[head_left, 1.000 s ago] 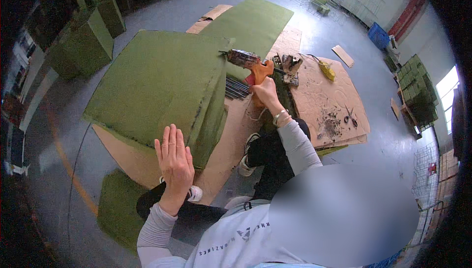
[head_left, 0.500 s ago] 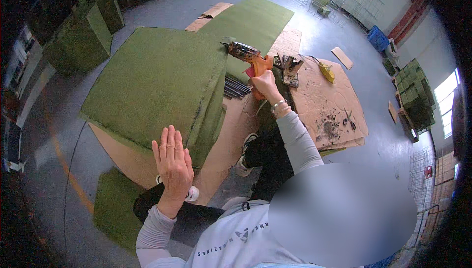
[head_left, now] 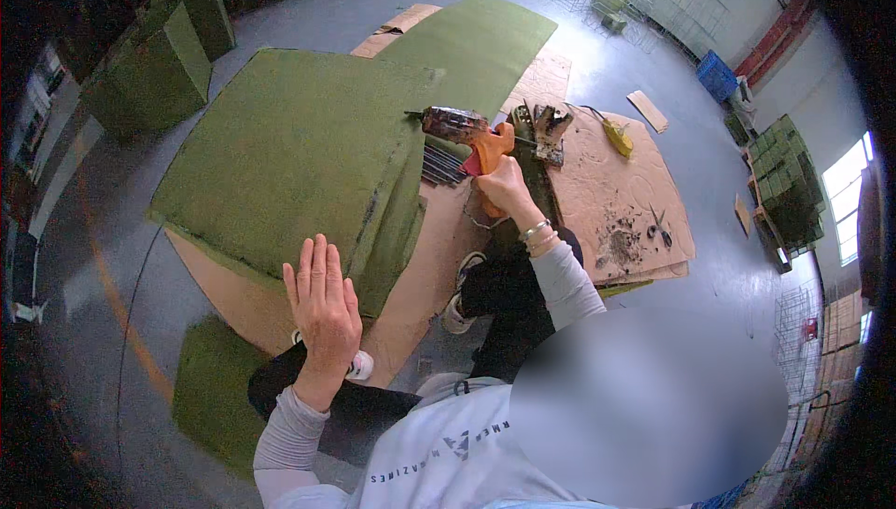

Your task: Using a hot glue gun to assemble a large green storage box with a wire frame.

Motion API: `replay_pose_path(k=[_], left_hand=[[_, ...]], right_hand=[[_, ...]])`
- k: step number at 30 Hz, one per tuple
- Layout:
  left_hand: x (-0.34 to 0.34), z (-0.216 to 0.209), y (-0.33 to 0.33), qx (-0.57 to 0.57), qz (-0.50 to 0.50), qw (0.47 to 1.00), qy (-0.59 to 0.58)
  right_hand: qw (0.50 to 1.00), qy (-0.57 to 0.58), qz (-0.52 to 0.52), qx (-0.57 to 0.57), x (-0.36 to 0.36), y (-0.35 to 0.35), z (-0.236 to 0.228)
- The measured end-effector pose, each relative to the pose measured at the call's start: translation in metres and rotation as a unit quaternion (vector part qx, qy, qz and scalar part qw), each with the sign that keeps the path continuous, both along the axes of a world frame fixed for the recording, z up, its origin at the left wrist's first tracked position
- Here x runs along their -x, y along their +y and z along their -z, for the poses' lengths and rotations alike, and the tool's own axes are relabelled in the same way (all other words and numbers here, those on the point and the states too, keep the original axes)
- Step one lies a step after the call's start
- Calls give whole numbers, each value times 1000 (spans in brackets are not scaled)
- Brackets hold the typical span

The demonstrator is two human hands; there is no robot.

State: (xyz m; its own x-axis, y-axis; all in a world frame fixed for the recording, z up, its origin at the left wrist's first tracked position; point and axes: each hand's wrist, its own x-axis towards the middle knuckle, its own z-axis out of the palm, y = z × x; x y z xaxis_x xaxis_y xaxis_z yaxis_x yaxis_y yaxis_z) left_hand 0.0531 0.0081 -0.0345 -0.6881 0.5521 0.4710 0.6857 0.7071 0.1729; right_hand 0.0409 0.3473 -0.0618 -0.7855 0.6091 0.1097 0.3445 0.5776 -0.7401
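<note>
My right hand (head_left: 505,184) is wrapped round the orange handle of a glue gun (head_left: 490,143) with a dark, stained barrel. The gun's nozzle points left, over the right edge of a large green panel (head_left: 280,136). Dark glue marks run along that edge. My left hand (head_left: 327,308) lies flat at the panel's near edge, its fingers stretched out and holding nothing. More green layers (head_left: 397,262) show under the panel's right side. Several black glue sticks (head_left: 442,165) lie beside the panel, below the gun.
Another green sheet (head_left: 485,42) lies beyond on cardboard. At right, a cardboard-topped surface (head_left: 625,201) bears scissors (head_left: 660,228), a yellow-handled tool (head_left: 617,138) and a glue-stained block (head_left: 551,136). Green boxes (head_left: 149,75) stand at left; a green stack (head_left: 789,168) stands far right.
My right hand has drawn the glue gun a little toward me, so its nozzle is nearer along the panel's right edge. My left hand stays flat in nearly the same place.
</note>
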Motion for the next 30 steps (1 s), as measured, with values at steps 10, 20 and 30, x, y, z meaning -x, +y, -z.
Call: replay_pose_path(k=[10, 20, 30], left_hand=[[-3, -1, 1, -2, -2, 1000, -2], [-1, 0, -1, 3, -6, 1000, -5], [-1, 0, 0, -1, -3, 1000, -8]], right_hand=[[998, 35, 21, -53, 5, 6, 5], [997, 5, 59, -53, 21, 8, 4], [995, 76, -36, -43, -14, -23, 12]])
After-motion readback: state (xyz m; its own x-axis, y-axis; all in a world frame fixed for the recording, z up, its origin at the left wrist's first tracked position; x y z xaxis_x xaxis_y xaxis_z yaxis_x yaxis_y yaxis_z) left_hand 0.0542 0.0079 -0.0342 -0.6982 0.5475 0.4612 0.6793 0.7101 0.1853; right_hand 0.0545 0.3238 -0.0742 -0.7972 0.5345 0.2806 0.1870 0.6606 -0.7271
